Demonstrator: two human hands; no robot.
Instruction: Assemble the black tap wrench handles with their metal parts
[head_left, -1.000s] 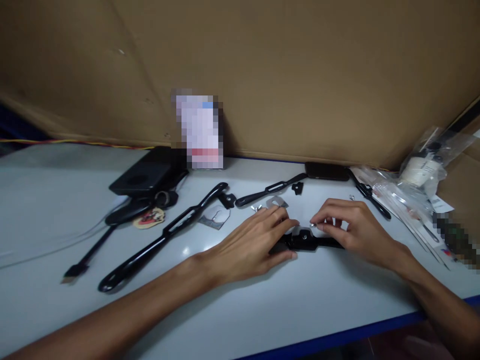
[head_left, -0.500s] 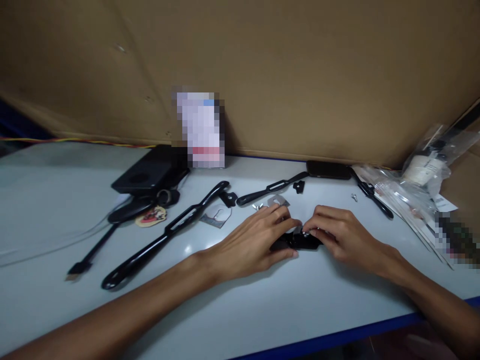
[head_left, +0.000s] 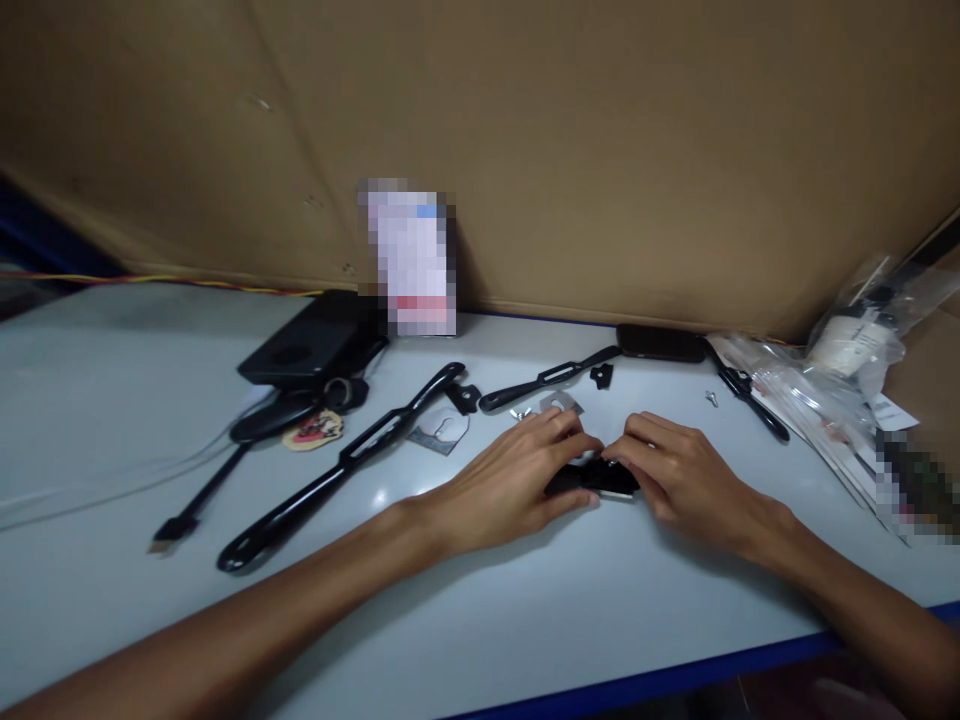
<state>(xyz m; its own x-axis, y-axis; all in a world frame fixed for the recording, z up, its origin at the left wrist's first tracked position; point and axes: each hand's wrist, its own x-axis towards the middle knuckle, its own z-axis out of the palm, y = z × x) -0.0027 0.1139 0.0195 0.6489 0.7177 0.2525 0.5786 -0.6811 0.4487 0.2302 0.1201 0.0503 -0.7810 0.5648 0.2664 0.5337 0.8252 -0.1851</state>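
Observation:
A black tool part (head_left: 609,477) lies low on the table between my hands, with a thin bright edge along its near side. My left hand (head_left: 529,470) is closed on its left end, thumb in front and fingers behind. The fingertips of my right hand (head_left: 667,465) are pinched at its top right, where a small shiny bit shows; most of that bit is hidden. Behind my left hand lie a grey metal blade (head_left: 564,404) and a small silver wing screw (head_left: 520,412). Another blade (head_left: 442,430) rests left of them.
Long black handled frames (head_left: 300,510) (head_left: 551,380) (head_left: 757,405) lie around my hands. Small black plates (head_left: 465,398) (head_left: 601,376), a screw (head_left: 712,398), a phone (head_left: 660,342), plastic bags (head_left: 795,375), a black box (head_left: 311,340) and a cardboard wall (head_left: 585,150) surround them.
The view has shifted slightly. The black part has tilted a little between my hands, so a bright near edge now shows. Both hands keep nearly the same place on it.

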